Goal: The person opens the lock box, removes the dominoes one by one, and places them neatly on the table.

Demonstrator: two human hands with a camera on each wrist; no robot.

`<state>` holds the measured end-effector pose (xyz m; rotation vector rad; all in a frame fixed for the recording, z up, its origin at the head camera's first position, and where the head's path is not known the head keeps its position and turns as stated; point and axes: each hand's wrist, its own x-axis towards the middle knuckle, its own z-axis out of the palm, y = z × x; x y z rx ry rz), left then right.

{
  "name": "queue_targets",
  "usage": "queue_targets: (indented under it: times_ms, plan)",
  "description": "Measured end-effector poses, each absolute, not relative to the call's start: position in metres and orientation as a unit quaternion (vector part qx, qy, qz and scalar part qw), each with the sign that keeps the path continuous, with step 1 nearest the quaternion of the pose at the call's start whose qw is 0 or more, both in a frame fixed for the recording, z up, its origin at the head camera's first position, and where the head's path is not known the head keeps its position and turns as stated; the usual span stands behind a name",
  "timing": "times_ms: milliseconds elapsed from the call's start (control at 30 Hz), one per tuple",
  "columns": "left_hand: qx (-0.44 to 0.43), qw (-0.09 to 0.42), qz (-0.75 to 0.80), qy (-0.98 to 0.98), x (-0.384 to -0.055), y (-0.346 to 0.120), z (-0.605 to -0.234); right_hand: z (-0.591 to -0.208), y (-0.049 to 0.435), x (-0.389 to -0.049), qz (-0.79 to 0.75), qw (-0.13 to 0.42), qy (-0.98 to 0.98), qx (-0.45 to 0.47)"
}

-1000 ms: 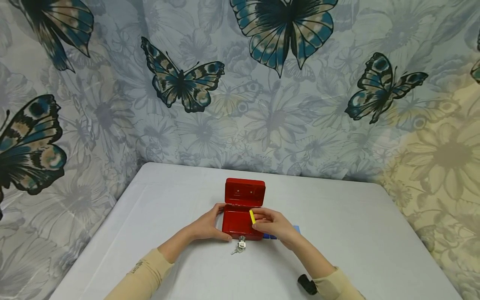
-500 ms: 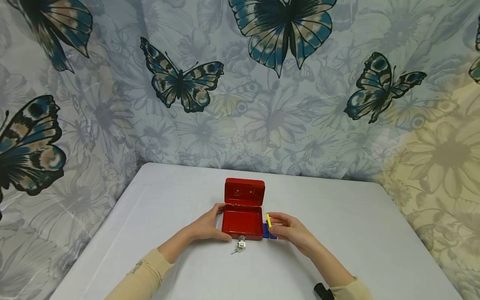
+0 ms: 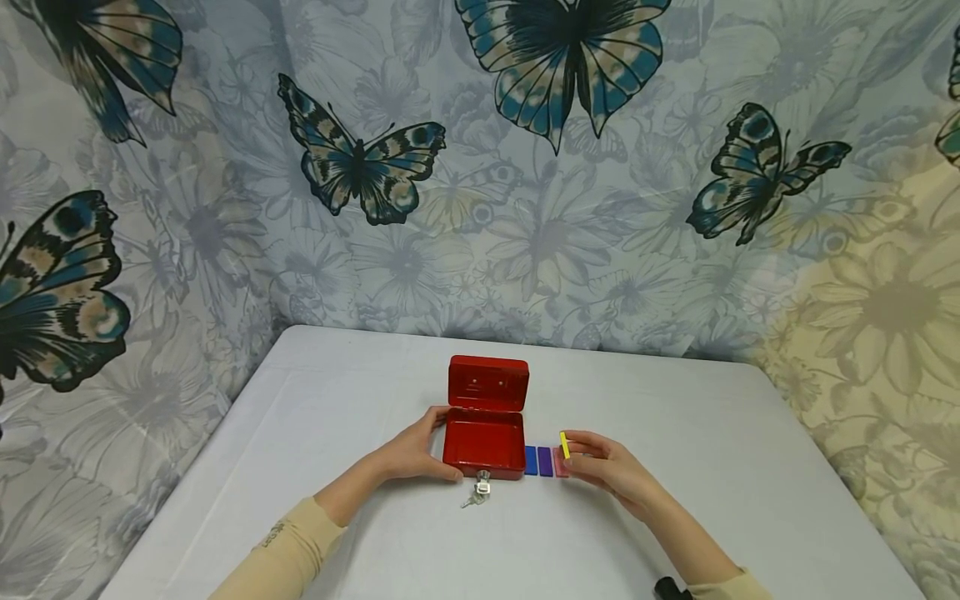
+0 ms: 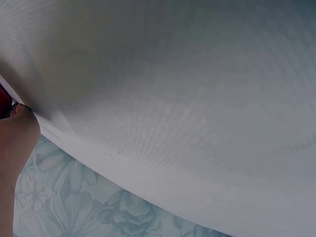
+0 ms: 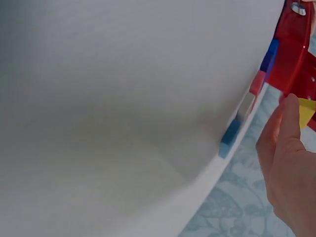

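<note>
A small red metal cash box (image 3: pixel 484 442) stands with its lid (image 3: pixel 488 383) raised and its bare red bottom showing. My left hand (image 3: pixel 411 450) grips the box's left side, thumb at the front corner and fingers towards the back. Just right of the box, my right hand (image 3: pixel 609 468) pinches a flat yellow block (image 3: pixel 565 445) between thumb and fingers, above a row of blocks. That row holds a blue block (image 3: pixel 531 461), a purple block (image 3: pixel 545 462) and a pink block (image 3: pixel 558 463). The right wrist view adds a white block (image 5: pixel 245 106) and a light blue block (image 5: pixel 230 138).
A silver padlock (image 3: pixel 483 484) hangs at the box's front, with keys (image 3: pixel 474 500) beside it on the white table (image 3: pixel 360 375). Behind the table hangs a butterfly-patterned cloth (image 3: pixel 555 275). A black strap piece (image 3: pixel 670 588) shows by the right sleeve.
My right hand has moved right with the yellow block, from over the box to above the row of blocks, which has come into sight. My left hand has stayed on the box.
</note>
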<state>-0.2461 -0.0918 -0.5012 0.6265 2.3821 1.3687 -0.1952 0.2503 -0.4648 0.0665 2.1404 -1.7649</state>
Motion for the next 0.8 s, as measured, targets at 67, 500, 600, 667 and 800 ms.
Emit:
queue_targets:
  times_ms: [67, 500, 600, 667, 800]
  plan:
    - [0.221, 0.161, 0.478, 0.835, -0.246, -0.092, -0.502, -0.465, 0.254, -0.194, -0.627, 0.184, 0.757, 0.026]
    - [0.216, 0.164, 0.472, 0.839, -0.247, -0.090, -0.502, -0.468, 0.281, -0.188, -0.616, 0.160, 0.770, 0.045]
    - [0.216, 0.163, 0.465, 0.843, -0.246, -0.091, -0.501, -0.469, 0.288, -0.189, -0.608, 0.158, 0.777, 0.039]
    - [0.213, 0.163, 0.460, 0.846, -0.246, -0.092, -0.500, -0.470, 0.293, -0.189, -0.602, 0.154, 0.783, 0.039]
    - [0.211, 0.166, 0.459, 0.847, -0.247, -0.092, -0.500, -0.470, 0.300, -0.189, -0.586, 0.146, 0.796, 0.039]
